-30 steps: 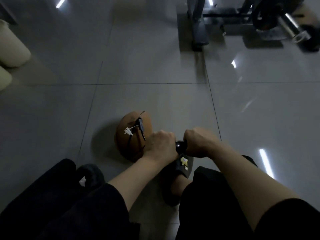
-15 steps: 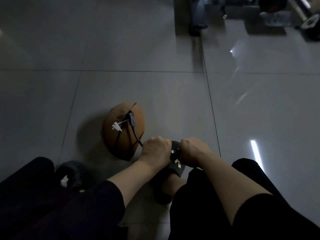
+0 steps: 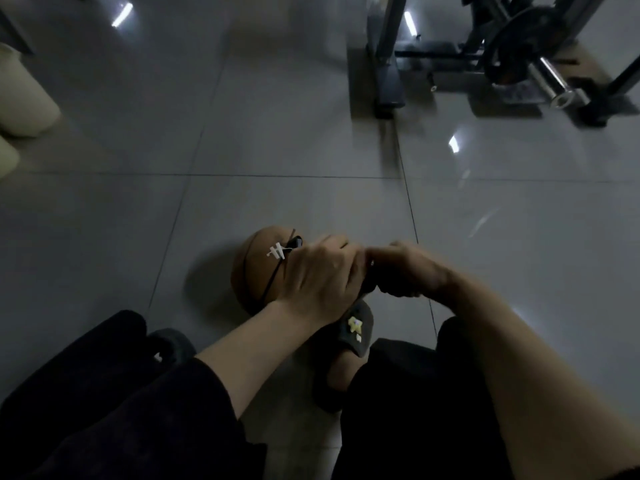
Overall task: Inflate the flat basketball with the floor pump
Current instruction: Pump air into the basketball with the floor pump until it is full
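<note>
Left hand [image 3: 320, 275] and right hand [image 3: 405, 271], fingers curled round the pump handle [image 3: 369, 284] at lower centre to drive strokes; hose [image 3: 277, 275] ran to the basketball [image 3: 258, 271], foot [image 3: 353, 332] apparently bracing the base.

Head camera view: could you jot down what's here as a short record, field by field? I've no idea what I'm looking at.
setting: glossy grey tiled floor, dim light
ball: brown basketball on the floor, partly behind the left hand
hose: black pump hose running across the ball
left hand: left hand gripping the pump handle
right hand: right hand gripping the same handle
pump handle: pump handle, dark, mostly hidden between the hands
footwear: dark slipper with a pale star, below the hands
background: weight rack at upper right
</note>
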